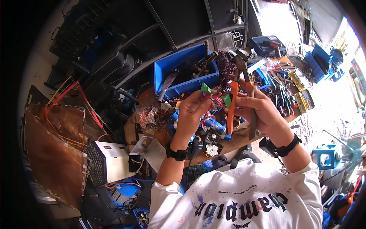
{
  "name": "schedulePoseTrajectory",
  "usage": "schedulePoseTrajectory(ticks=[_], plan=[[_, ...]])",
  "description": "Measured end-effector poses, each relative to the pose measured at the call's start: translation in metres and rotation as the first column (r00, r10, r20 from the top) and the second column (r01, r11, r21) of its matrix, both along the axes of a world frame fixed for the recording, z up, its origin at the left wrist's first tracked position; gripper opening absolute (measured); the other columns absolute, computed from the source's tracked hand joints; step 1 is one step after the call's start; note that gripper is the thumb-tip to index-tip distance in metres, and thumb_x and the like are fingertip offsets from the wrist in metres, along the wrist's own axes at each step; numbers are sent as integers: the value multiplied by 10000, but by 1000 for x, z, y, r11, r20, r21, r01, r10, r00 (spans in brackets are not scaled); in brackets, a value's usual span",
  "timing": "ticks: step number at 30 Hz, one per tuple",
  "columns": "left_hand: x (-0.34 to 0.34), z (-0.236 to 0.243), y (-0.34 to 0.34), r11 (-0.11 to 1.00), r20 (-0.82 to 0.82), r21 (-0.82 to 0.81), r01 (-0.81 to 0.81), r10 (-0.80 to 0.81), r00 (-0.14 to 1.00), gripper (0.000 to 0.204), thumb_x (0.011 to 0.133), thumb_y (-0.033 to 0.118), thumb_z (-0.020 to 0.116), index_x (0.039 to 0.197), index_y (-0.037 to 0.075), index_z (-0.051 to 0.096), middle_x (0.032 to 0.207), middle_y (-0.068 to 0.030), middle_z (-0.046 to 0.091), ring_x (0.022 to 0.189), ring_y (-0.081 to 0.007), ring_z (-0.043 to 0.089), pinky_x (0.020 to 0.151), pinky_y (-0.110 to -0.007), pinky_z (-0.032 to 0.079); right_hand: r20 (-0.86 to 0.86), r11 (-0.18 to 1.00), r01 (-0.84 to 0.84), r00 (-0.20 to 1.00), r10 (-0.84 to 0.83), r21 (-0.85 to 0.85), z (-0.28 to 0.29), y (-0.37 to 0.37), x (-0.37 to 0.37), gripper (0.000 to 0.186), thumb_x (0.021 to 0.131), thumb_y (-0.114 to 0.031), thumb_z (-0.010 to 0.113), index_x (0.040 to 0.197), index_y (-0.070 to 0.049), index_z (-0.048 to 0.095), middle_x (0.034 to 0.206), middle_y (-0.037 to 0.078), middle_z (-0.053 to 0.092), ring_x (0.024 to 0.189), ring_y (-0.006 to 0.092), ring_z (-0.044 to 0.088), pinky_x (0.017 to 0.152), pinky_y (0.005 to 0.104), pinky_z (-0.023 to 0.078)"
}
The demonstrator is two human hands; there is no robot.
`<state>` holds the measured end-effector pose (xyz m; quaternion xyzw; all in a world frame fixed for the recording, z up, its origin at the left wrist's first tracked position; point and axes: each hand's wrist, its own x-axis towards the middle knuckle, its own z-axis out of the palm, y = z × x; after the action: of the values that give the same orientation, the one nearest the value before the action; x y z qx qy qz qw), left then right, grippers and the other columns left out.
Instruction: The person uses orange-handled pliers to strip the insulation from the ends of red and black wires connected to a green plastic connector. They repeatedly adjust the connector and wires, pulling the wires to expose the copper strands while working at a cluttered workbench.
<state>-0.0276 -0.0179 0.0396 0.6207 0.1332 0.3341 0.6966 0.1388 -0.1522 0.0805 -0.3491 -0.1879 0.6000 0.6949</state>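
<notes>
Above the cluttered workbench, my left hand [195, 108] pinches a small green terminal connector [206, 88] with thin coloured wires [216, 100] running from it. My right hand [260, 108] is closed around a pair of cutting pliers [231, 108] with orange handles. Their dark metal jaws point away from me, and the handles are spread somewhat apart. A second green connector [227, 100] sits at the other end of the wires, close to the right fingers. Whether those fingers also grip it, I cannot tell.
Behind my hands stands a blue plastic bin [185, 68] with tools inside. Several hand tools [284, 93] crowd the right side of the bench. Bagged copper-coloured wire [148, 116] lies to the left. A white perforated metal case [110, 162] stands at the lower left.
</notes>
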Motion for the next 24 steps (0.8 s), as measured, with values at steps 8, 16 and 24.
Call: schedulePoseTrajectory(ticks=[8,16,24], plan=[[3,12,-3,1000,-43,-15,0,-1,999,238,927,91,600,1145,0,630,919,-66,702,753,-93,628,709,-238,516,176,998,18,984,-7,-64,-2,9,-8,335,864,-36,654,1170,-43,518,981,31,571,879,119,586,762,288,483],[-1,10,6,998,-160,23,63,-58,985,216,925,106,600,1104,-12,628,902,-105,692,728,-125,633,694,-260,513,407,988,156,903,-136,-18,4,14,8,352,798,-2,682,1121,-15,542,916,18,582,810,98,563,736,236,442],[2,18,16,972,-197,-113,206,-225,954,300,898,66,622,1185,-14,585,846,-78,668,779,-133,635,734,-266,513,668,955,236,683,-295,181,10,29,27,336,770,-56,706,1077,-17,574,869,-2,586,793,81,542,736,233,433]])
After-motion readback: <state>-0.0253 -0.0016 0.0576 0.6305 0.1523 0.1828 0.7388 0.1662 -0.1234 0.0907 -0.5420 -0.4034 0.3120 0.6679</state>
